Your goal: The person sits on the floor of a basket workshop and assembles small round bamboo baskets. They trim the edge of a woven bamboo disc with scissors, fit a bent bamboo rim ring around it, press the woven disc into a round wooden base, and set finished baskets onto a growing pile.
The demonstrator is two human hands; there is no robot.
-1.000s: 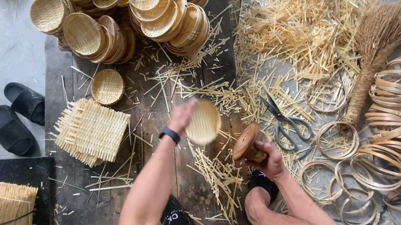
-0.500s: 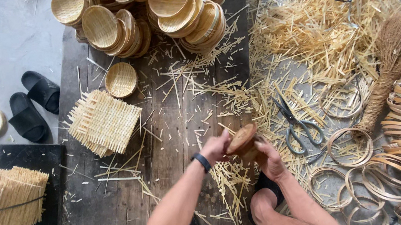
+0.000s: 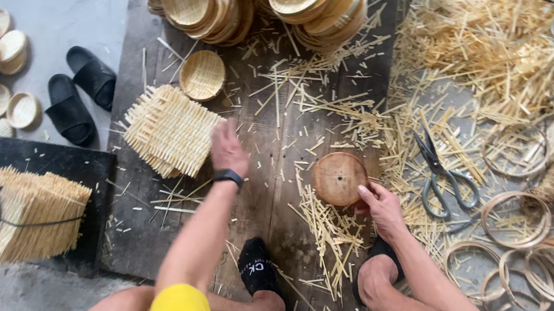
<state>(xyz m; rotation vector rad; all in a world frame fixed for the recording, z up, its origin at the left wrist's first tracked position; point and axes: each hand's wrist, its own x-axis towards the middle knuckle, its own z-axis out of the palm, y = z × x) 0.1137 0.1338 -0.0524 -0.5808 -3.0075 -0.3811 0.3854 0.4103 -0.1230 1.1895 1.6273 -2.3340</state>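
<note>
Fingers [image 3: 223, 137] touch woven mats [image 3: 168, 129]; right hand [image 3: 382, 207] grips mould [image 3: 339, 178].

Soft, even daylight is filling the frame; shadows are staying faint, and the left hand [image 3: 227, 147] is blurring slightly.

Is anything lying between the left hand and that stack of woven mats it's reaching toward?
Nothing visible does. The left hand is already at the right edge of the stack of woven mats, with only loose bamboo slivers on the dark board beneath the wrist.
</note>
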